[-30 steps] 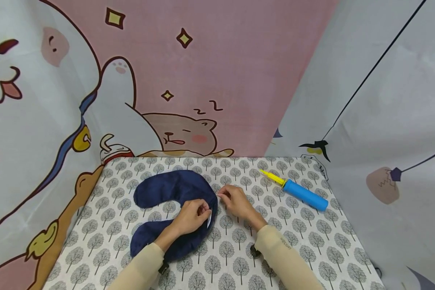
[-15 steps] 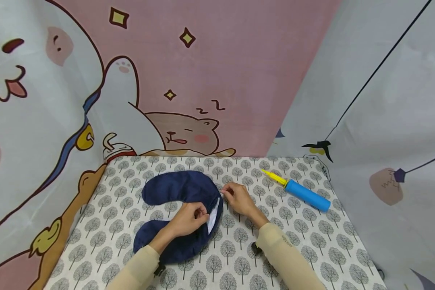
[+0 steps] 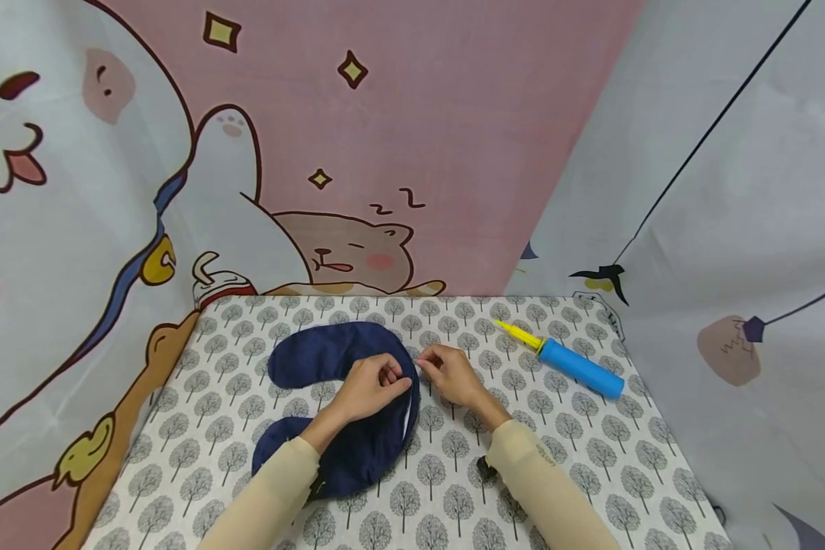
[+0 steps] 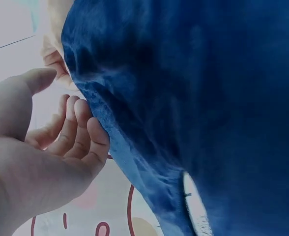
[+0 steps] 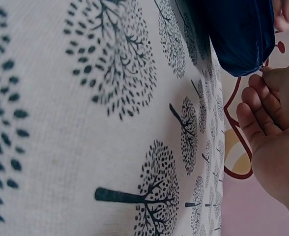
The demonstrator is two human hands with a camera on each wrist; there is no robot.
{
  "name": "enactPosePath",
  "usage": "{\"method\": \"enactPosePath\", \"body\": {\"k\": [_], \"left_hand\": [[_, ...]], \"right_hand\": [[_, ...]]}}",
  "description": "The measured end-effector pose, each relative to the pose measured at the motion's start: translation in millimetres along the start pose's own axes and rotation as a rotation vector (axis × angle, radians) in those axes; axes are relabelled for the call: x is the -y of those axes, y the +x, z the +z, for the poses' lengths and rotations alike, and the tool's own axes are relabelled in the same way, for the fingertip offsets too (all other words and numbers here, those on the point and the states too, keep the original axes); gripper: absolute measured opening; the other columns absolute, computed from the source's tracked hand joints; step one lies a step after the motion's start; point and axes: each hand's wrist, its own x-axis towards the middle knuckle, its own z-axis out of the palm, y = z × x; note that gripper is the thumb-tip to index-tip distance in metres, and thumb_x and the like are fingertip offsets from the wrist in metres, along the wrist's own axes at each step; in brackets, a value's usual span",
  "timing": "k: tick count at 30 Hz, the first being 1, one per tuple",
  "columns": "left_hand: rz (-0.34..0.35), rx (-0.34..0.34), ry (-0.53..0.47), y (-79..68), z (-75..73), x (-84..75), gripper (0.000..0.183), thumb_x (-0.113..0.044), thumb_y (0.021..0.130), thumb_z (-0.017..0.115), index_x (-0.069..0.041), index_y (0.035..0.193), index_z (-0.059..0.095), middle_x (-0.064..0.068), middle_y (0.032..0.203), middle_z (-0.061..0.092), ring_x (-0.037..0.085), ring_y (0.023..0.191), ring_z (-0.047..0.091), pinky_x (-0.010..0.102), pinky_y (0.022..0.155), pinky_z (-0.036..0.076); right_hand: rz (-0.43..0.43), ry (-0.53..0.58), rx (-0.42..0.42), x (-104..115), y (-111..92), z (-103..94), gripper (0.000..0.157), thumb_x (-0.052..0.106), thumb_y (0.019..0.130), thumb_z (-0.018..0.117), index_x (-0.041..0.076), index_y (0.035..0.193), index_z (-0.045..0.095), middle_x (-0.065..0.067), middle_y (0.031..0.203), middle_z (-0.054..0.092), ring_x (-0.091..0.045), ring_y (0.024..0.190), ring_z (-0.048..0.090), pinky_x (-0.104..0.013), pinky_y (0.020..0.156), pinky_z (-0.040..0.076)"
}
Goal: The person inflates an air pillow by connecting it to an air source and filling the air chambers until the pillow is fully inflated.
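A navy U-shaped neck pillow [image 3: 364, 462] lies on the table with its curved end to the right. Along that outer curve runs a seam opening [image 3: 407, 420], where a narrow strip of white shows. My left hand [image 3: 366, 388] is over the curve; in the left wrist view its fingers [image 4: 99, 137] bend loosely at the fabric edge, the thumb standing apart from them. At the outer edge, my right hand [image 3: 451, 376] pinches what looks like a small zipper pull [image 5: 263, 67] between thumb and forefinger. Its other fingers [image 5: 250, 118] curl below.
A blue and yellow hand pump [image 3: 580, 370] lies at the back right of the table. The tabletop cloth [image 3: 457, 496] has a tree print. Cartoon-printed curtains [image 3: 454, 153] rise behind the table and on both sides.
My left hand has moved up and right along the pillow's curve. The white opening widened at half a second ago and is narrower now. My right hand keeps its pinch at the edge.
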Motion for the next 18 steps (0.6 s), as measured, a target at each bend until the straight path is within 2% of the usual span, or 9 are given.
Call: {"method": "enactPosePath", "body": {"k": [8,13,18], "left_hand": [[-0.036,-0.027,0.037,22.5,1.3,-2.4,0.024,-0.031,0.1,0.087,-0.009,0.103,0.078,0.006,0.096,0.08,0.007,0.079,0.069,0.025,0.075,0.058],[-0.107,-0.017,0.022,26.9,4.8,-0.8,0.022,-0.033,0.099,0.089,-0.013,0.098,0.079,0.002,0.092,0.08,0.004,0.077,0.068,0.024,0.075,0.058],[-0.087,-0.012,0.04,28.6,8.6,0.6,0.011,-0.023,0.098,0.083,-0.013,0.095,0.081,0.0,0.088,0.081,0.005,0.076,0.07,0.026,0.074,0.06]], "right_hand": [[-0.002,0.028,0.025,2.4,0.5,-2.9,0.008,0.015,0.111,0.074,0.011,0.107,0.08,-0.004,0.092,0.078,-0.006,0.071,0.064,-0.024,0.064,0.054],[0.023,0.047,0.042,4.4,1.0,-4.4,0.009,0.016,0.112,0.073,0.013,0.107,0.08,-0.004,0.094,0.079,-0.004,0.073,0.064,-0.024,0.067,0.055],[0.017,0.042,0.04,5.0,1.0,-4.1,0.009,0.016,0.111,0.074,0.012,0.107,0.08,-0.003,0.094,0.079,-0.002,0.076,0.065,-0.024,0.071,0.056]]}}
